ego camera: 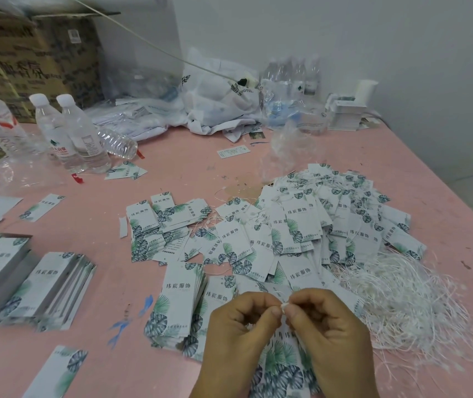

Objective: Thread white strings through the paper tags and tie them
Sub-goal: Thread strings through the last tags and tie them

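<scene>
My left hand [238, 337] and my right hand [330, 334] meet at the bottom centre, and their fingertips pinch a small white string end [283, 306] between them. Under the hands hangs a paper tag [279, 357] with a green leaf print, partly hidden by my fingers. A loose heap of white strings [407, 305] lies to the right of my right hand. A big pile of tags with strings on them [324, 222] spreads across the middle of the pink table [172, 173]. Neat stacks of plain tags [178, 303] sit left of my left hand.
More tag stacks [43, 285] lie at the left edge. Water bottles [71, 130] stand at the back left before a cardboard box [28, 61]. Plastic bags [218, 99] and small white boxes [347, 110] crowd the back, by the wall.
</scene>
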